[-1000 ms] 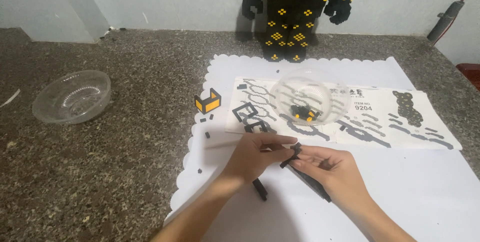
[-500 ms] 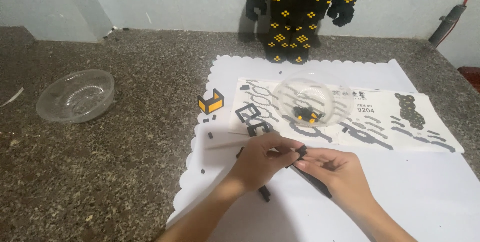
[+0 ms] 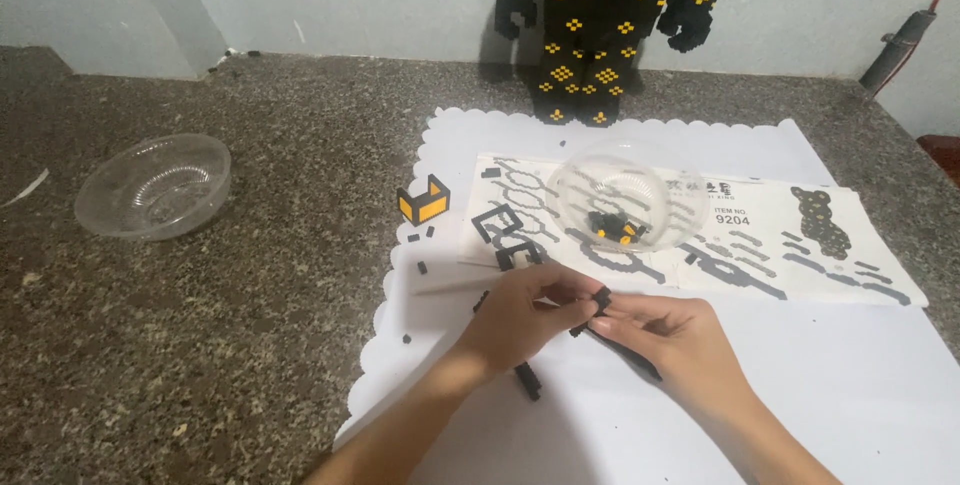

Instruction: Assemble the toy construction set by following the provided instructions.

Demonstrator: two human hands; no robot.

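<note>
My left hand [image 3: 520, 320] and my right hand [image 3: 675, 340] meet over a white scalloped mat [image 3: 860, 385]. Between their fingertips they pinch a small black block piece [image 3: 600, 301]. A thin black strip [image 3: 630, 355] runs under my right hand. Another short black piece [image 3: 527, 381] lies on the mat below my left hand. A clear bowl [image 3: 625, 207] with black and yellow blocks stands just beyond the hands on an instruction sheet [image 3: 760, 235].
A small black and yellow open-box piece [image 3: 423, 202] sits left of the sheet, with tiny black blocks scattered near it. An empty clear bowl [image 3: 155, 185] rests on the granite counter at left. A tall black and yellow block figure [image 3: 590, 25] stands at the wall.
The hands stay together on the small black piece, fingers shifting slightly. The view has tilted a little; nothing else moved.
</note>
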